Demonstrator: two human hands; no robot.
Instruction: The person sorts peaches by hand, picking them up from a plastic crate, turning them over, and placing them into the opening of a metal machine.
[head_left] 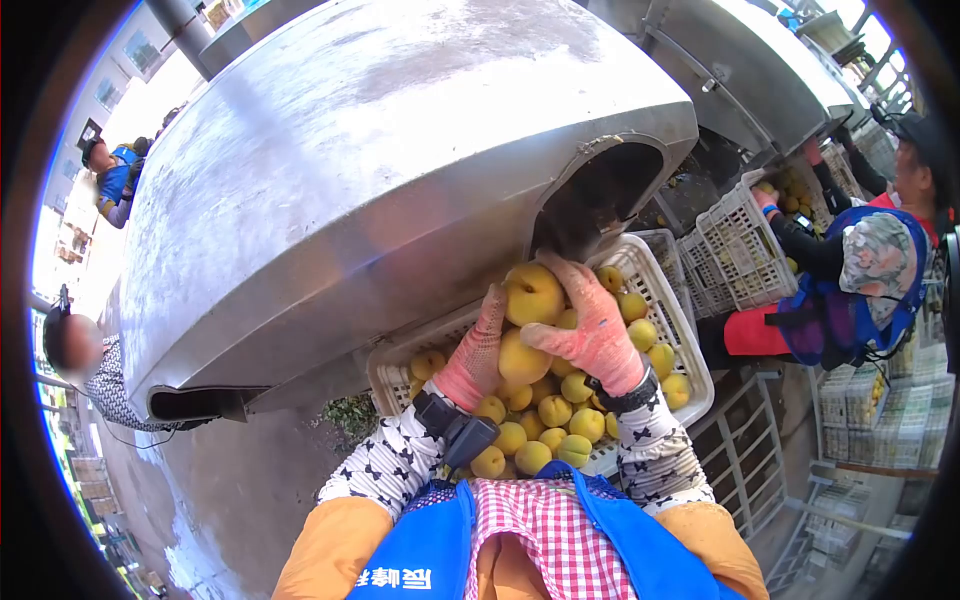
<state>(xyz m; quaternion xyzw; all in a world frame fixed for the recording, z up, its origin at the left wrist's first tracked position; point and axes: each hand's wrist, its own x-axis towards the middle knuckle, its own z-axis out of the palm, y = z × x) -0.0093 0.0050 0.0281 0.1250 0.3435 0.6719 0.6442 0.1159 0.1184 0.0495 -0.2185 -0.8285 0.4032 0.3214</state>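
Note:
Two large yellow peaches, an upper one [534,291] and a lower one [522,358], are between my gloved hands above a white plastic crate [700,385]. My left hand [474,355] presses its fingers against their left side. From the right, my right hand [597,330] curls its fingers over the upper peach, its thumb against the lower one. Several smaller yellow peaches [555,410] lie in the crate below. Both pink gloves look worn. Part of my left fingers is hidden behind the peaches.
A big metal machine housing [400,130] fills the space ahead, with a dark chute opening [600,195] just above the crate. At right, a person in a blue vest [900,255] handles another peach crate [745,240]. A metal rack [740,440] stands at lower right.

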